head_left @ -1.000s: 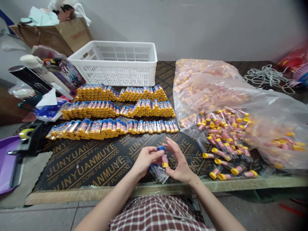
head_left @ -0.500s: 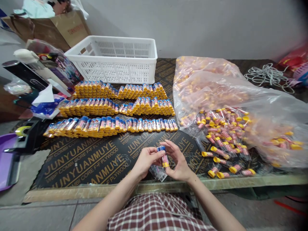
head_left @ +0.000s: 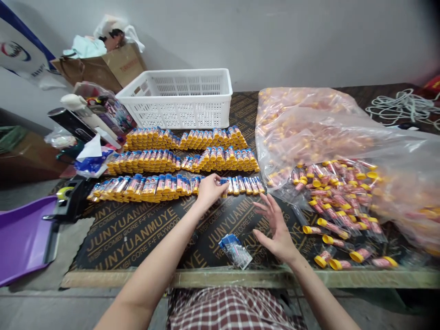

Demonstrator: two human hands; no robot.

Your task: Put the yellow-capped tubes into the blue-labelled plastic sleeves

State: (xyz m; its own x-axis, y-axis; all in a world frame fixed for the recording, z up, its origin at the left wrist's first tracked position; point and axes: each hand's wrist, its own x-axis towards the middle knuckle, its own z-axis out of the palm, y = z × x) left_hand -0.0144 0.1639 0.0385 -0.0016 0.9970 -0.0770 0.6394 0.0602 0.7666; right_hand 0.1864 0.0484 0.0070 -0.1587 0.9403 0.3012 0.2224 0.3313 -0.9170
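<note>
My left hand [head_left: 210, 191] reaches to the front row of small tubes [head_left: 165, 184] with blue tops and yellow bases. Its thumb and forefinger are pinched on one blue-topped tube [head_left: 224, 187] at that row, partly hidden by the fingers. Empty and with fingers spread, my right hand [head_left: 277, 233] hovers over the board to the right. Between my forearms lies a small bunch of blue-and-clear plastic wrappers [head_left: 236, 251]. Loose pink tubes with yellow ends [head_left: 332, 213] are heaped right of my right hand.
Two further tube rows stand behind, in front of a white basket [head_left: 182, 110]. A big clear plastic bag [head_left: 309, 119] holds more tubes. Bottles [head_left: 74, 121], a paper bag [head_left: 125, 66] and a tape dispenser [head_left: 70, 201] are left; a purple dustpan [head_left: 27, 238] too. White cord [head_left: 402, 107] lies far right.
My left hand has carried the tube forward and left to the front row. The right hand has let go and moved right, opening. The wrappers are uncovered; the view has shifted left.
</note>
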